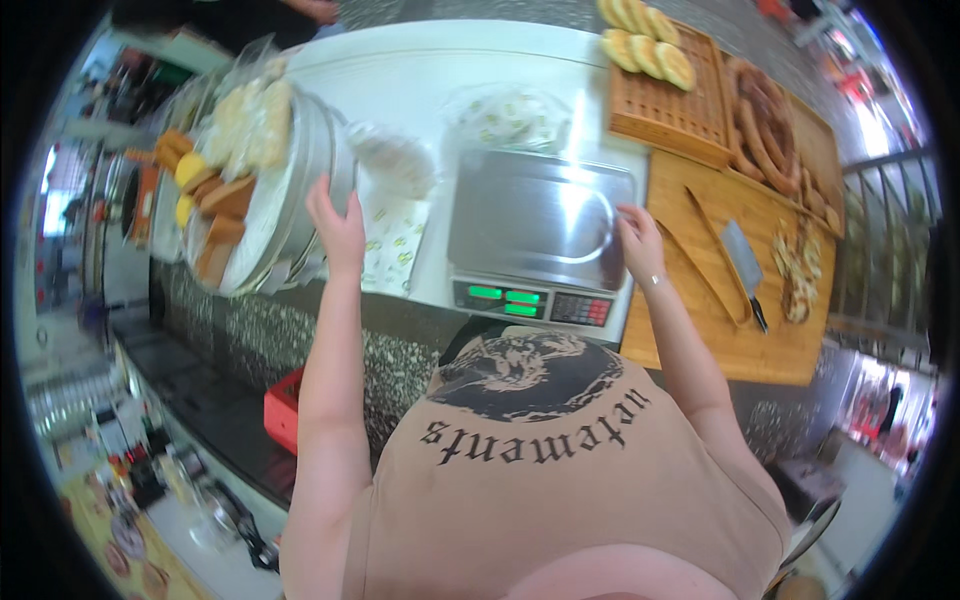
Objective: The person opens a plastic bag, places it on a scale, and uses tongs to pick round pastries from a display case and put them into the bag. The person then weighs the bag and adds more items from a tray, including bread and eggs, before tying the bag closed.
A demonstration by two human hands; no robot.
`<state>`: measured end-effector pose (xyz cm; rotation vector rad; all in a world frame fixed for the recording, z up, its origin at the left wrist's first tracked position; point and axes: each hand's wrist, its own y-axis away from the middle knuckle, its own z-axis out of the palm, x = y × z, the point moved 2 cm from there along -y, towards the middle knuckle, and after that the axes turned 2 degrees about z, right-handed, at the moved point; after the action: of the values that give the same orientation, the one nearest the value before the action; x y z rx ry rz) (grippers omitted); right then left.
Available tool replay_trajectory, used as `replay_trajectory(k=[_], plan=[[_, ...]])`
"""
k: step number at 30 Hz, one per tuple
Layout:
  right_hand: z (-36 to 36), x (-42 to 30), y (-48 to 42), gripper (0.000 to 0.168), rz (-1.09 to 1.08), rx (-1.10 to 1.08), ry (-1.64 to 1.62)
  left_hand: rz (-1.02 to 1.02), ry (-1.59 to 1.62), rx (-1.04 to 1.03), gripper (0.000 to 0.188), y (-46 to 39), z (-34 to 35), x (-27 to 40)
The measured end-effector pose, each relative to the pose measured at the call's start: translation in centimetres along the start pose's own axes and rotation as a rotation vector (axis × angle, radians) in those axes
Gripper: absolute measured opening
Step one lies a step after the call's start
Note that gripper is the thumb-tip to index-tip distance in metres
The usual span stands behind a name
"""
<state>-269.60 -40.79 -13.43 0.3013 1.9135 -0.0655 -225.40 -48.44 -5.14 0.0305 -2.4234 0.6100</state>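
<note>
My left hand (339, 231) has its thumb and fingers spread and holds nothing. It is at the right rim of a round metal tray (279, 217), which bears brown blocks of food (225, 201) and pale wrapped slabs (251, 124). My right hand (641, 244) is at the right edge of the steel platform (536, 214) of a digital price scale, fingers slightly bent, nothing visible in it. No goods lie on the platform. The scale's green displays (502, 298) are lit. A filled clear plastic bag (394, 159) and printed bags (390, 244) lie between tray and scale.
On the wooden cutting board (645, 334) lie tongs (724, 259), a cleaver (742, 255) and chopped pieces (799, 262). Behind it are a slatted wooden tray (660, 105) with round flatbreads (645, 49) and sausages (765, 135). Printed plastic bags (514, 118) sit behind the scale. A person's hand (321, 10) shows opposite.
</note>
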Motion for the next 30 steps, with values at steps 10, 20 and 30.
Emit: replay_trajectory(k=[10, 20, 30], plan=[[13.0, -6.3, 6.9, 0.017, 0.000, -0.353, -0.283, 0.183, -0.165, -0.282, 0.035, -10.2, 3.4, -1.9], [24.9, -21.0, 1.8, 0.025, -0.458, 0.128, 0.110, 0.490, 0.188, -0.478, 0.013, -14.0, -0.7, -4.3], [25.7, -28.2, -6.2, 0.025, -0.365, 0.306, -0.241, 0.638, 0.406, -0.275, 0.080, -15.5, -3.9, -6.6]])
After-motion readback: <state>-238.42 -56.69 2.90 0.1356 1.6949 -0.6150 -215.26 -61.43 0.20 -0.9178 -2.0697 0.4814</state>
